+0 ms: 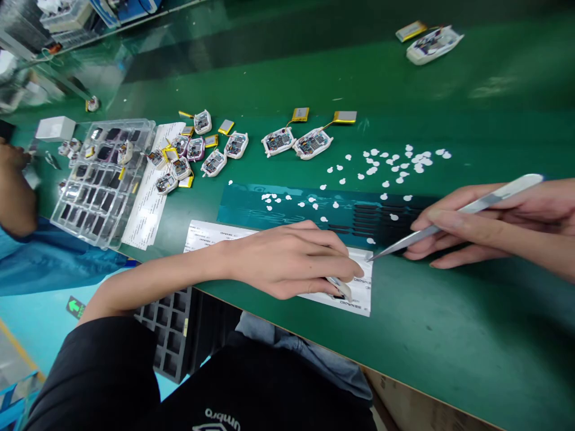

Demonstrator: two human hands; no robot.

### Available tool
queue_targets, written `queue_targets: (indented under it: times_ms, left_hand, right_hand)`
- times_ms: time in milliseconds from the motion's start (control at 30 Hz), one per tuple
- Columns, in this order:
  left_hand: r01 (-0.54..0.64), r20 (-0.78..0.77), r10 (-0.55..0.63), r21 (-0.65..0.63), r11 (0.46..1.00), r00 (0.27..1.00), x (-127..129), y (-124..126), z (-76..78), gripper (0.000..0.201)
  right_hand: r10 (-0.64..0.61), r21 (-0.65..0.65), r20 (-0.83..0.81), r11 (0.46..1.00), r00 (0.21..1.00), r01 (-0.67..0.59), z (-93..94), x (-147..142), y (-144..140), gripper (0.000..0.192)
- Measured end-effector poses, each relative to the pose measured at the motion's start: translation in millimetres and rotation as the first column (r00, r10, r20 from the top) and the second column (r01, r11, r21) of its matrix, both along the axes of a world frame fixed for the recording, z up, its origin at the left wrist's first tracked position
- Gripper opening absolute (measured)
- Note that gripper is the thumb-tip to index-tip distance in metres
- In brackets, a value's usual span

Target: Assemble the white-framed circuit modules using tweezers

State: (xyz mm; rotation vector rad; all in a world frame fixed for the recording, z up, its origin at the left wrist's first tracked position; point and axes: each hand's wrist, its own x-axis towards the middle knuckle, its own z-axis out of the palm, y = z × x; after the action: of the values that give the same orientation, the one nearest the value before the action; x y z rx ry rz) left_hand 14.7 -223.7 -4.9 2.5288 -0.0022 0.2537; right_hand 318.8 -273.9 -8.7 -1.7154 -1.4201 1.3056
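– Hands first. Left hand (291, 260): fingers bent down, closed on a white-cased piece (345, 290) above a printed sheet (363, 287). Most of the piece was hidden.

– Why so low?

– Probably for steadiness; the sheet perhaps shielded the casing from the counter (449, 347).

– And the other?

– Right hand (489, 230) gripped metal tweezers (503, 193) like a pen, thumb against fingers, likely for fine control. Points angled to the sheet's near-right end, close by the left fingertips. Contact, and whether the tips met: couldn't tell.

– Beyond that?

– Translucent strip (247, 206) with dark slots, then small white tabs (422, 160), some on the strip, some past it. Mostly scattered, a few overlapping; the gaps presumably made single ones easier to pick out.

– Further off?

– Two open units (313, 143), circuitry facing up, yellow-edged batteries (345, 117) folded out on their wires, seemingly to leave the insides exposed. Leftward, a cluster of similar units (195, 148), then a clear compartment tray (148, 134) that kept dark pieces apart. One lone unit (433, 46) lay farthest, upper right.
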Motion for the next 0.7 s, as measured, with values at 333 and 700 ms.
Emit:
queue_targets:
  times_ms: [333,700]
  left_hand:
    - [-0.009,0.042,0.01,-0.018,1.0,0.999,0,0,-1.4,0.036]
    - [0.0,0.015,0.001,-0.045,0.999,1.0,-1,-1,-4.3,0.041]
  right_hand:
    - [0.198,-0.167,-0.044,0.965,0.979,-0.203,9.1,-20,7,0.07]
    - [0.189,-0.254,-0.039,0.948,0.981,-0.192,16.0,-22,10,0.075]
